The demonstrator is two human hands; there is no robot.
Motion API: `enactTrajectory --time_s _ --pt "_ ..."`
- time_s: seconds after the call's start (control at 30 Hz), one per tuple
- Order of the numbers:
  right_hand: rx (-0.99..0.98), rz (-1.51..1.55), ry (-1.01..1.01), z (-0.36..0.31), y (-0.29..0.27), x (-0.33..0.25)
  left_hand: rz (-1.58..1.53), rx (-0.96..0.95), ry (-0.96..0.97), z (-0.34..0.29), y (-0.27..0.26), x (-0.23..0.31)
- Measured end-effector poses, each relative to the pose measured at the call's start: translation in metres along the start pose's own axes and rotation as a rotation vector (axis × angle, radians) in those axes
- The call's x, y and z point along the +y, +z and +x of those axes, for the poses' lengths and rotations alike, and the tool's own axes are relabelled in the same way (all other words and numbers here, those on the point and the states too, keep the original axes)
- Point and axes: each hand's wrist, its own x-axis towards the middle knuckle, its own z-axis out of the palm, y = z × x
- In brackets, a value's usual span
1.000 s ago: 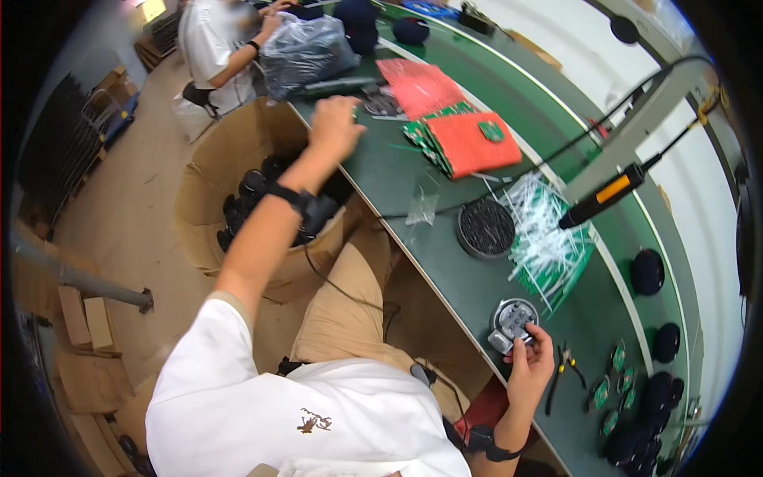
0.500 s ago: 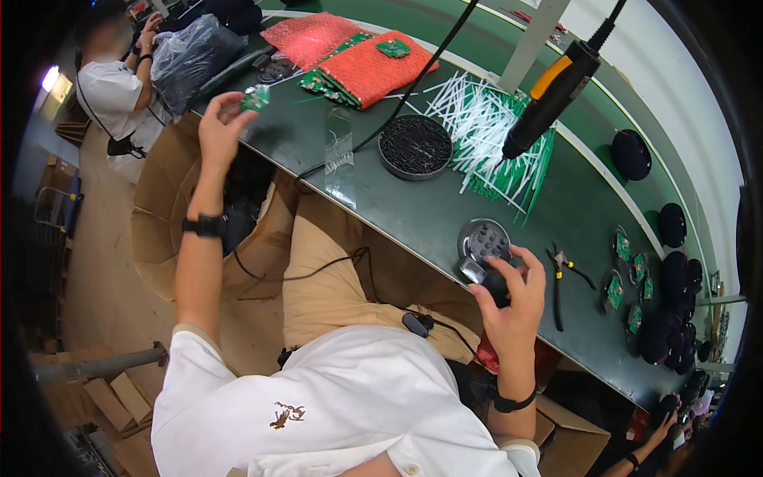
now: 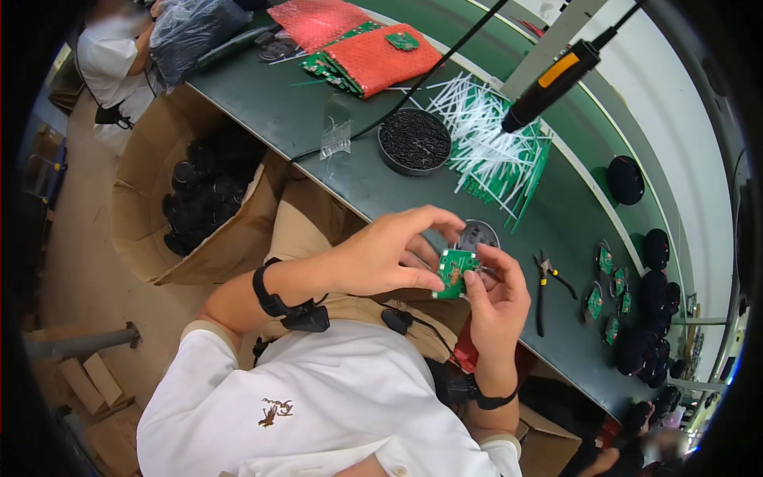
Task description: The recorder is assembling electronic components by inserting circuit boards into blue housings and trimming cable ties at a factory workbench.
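Observation:
A small green circuit board (image 3: 455, 273) is held up in front of me, over the table's near edge. My right hand (image 3: 499, 292) pinches its right side between thumb and fingers. At its left edge are the thumb and bent fingers of my left hand (image 3: 389, 250), closed on the board, while the index finger reaches over its top. Just behind the board lies a round dark plastic housing (image 3: 477, 233), partly covered by my fingers and the board.
A round tub of small black pieces (image 3: 414, 141) stands beside a pile of white and green strips (image 3: 485, 135). A black electric screwdriver (image 3: 552, 86) hangs above. Cutting pliers (image 3: 544, 290) lie right, near several boards and dark round parts. Red bubble wrap (image 3: 381, 60) lies far left; a cardboard box (image 3: 143, 191) stands below.
My left hand has brought the circuit board from the far left to my right hand. The right hand has left the round housing and now grips the board.

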Motion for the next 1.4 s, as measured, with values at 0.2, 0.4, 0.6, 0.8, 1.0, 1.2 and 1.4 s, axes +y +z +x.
enactTrajectory --time_s 0.2,0.4,0.6,0.8,1.0,1.2,1.4 --pt "-0.04 -0.158 -0.021 -0.015 -0.02 0.006 -0.037 -0.046 -0.284 0.008 0.013 -0.013" --pt "-0.002 -0.117 -0.022 -0.024 -0.022 0.002 -0.074 0.049 -0.301 0.01 0.017 -0.011" --pt "-0.043 0.198 0.163 -0.031 -0.028 0.0 0.347 -0.001 0.081 0.005 0.014 -0.011" --pt "-0.167 0.375 0.309 -0.032 -0.041 0.014 0.298 -0.215 0.417 0.015 0.008 -0.025" --pt "0.294 -0.053 0.08 0.011 -0.06 0.017 0.936 0.086 0.291 0.032 0.012 -0.041" --pt "0.175 -0.085 0.197 0.016 -0.05 0.026 0.871 0.109 0.255 0.017 0.022 -0.05" --pt "0.181 -0.202 0.195 0.019 -0.047 0.023 0.84 0.178 0.311 0.015 0.023 -0.054"
